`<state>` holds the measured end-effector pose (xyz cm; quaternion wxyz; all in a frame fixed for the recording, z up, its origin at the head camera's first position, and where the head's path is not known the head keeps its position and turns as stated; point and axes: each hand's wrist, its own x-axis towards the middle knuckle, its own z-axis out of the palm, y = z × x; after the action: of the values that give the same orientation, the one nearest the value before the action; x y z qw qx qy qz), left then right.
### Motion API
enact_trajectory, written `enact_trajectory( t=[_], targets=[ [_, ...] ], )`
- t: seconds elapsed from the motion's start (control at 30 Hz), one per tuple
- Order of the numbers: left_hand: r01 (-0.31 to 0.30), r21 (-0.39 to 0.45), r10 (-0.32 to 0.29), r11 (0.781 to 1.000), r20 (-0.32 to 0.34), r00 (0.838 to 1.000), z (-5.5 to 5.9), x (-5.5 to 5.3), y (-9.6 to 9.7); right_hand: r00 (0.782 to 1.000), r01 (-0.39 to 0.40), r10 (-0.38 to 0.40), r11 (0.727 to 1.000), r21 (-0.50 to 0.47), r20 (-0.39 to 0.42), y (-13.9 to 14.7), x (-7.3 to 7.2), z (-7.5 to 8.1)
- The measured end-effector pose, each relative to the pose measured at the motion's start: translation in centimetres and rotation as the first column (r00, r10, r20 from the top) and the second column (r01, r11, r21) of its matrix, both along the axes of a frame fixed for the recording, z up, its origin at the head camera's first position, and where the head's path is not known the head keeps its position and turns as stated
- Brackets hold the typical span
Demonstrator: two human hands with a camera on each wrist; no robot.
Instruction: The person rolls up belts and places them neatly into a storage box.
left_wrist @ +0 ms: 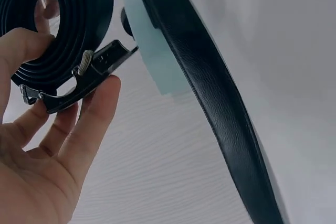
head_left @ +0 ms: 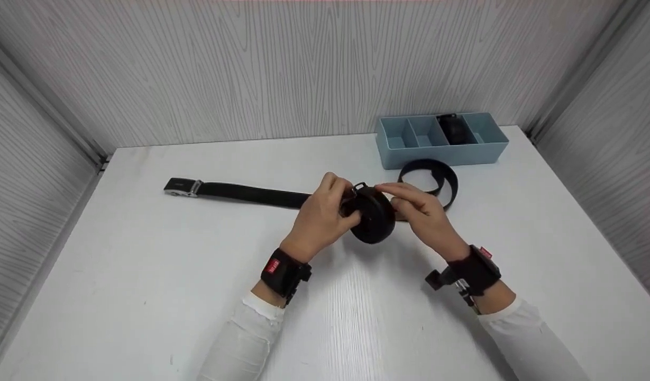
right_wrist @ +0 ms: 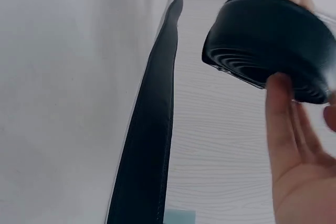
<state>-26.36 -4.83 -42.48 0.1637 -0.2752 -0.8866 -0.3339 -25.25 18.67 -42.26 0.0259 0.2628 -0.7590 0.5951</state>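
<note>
Your left hand [head_left: 320,216] pinches the coiled belt [head_left: 376,222] above the bench [head_left: 145,296]; your right hand [head_left: 426,212] braces it with straightened fingers, probably against unrolling. Behind lies a loose belt [head_left: 250,194]; farther, a divided box [head_left: 441,156] likely keeps another coil [head_left: 453,131] wound.

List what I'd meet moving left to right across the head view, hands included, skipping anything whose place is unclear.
Belt buckle, flat black strap, left hand, rolled black belt, right hand.
</note>
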Motion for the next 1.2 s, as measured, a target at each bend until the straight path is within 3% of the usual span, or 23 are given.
enact_trajectory(
  t=[0.07, 0.17, 0.3, 0.5, 0.6, 0.73, 0.9, 1.03, 1.13, 1.2],
  targets=[
    [-0.033, -0.067, 0.029, 0.997, -0.063, 0.998, -0.1, 0.2, 0.2, 0.998, 0.055, -0.055, 0.997, 0.061, 0.008, -0.3, 0.4, 0.1],
    [-0.056, -0.116, 0.041, 0.992, -0.127, 0.991, -0.4, 0.4, 0.6, 0.99, 0.129, -0.116, 0.978, 0.166, -0.085, -0.8, 0.7, 0.1],
    [-0.063, -0.105, 0.05, 0.993, -0.12, 0.992, -0.6, 0.4, 0.9, 0.967, 0.202, -0.161, 0.957, 0.208, -0.198, -1.4, 0.9, 0.2],
    [-0.082, -0.073, 0.074, 0.994, -0.1, 0.992, -0.2, 0.5, 0.6, 0.97, 0.203, -0.178, 0.968, 0.148, -0.165, -1.0, 0.4, 1.0],
    [-0.094, -0.054, 0.087, 0.994, -0.124, 0.988, 0.2, 0.3, 0.2, 0.94, 0.267, -0.216, 0.948, 0.174, -0.264, 0.4, -0.5, 2.1],
    [-0.136, -0.045, 0.128, 0.99, -0.15, 0.98, 0.8, 0.0, -0.6, 0.855, 0.43, -0.316, 0.875, 0.221, -0.412, 3.1, -3.5, 4.2],
    [-0.155, -0.081, 0.143, 0.985, -0.142, 0.98, 1.0, -0.4, -1.2, 0.782, 0.593, -0.453, 0.753, 0.285, -0.429, 6.3, -9.3, 6.4],
    [-0.143, -0.086, 0.13, 0.986, -0.145, 0.981, 0.9, -0.4, -1.0, 0.741, 0.667, -0.535, 0.655, 0.355, -0.406, 7.9, -13.6, 6.6],
    [-0.146, -0.089, 0.13, 0.985, -0.165, 0.978, 0.9, -0.2, -0.9, 0.733, 0.68, -0.557, 0.611, 0.405, -0.39, 8.4, -15.9, 6.1],
    [-0.153, -0.097, 0.134, 0.983, -0.176, 0.975, 0.9, -0.1, -0.9, 0.742, 0.67, -0.555, 0.598, 0.439, -0.375, 8.4, -17.1, 5.8]
  ],
)
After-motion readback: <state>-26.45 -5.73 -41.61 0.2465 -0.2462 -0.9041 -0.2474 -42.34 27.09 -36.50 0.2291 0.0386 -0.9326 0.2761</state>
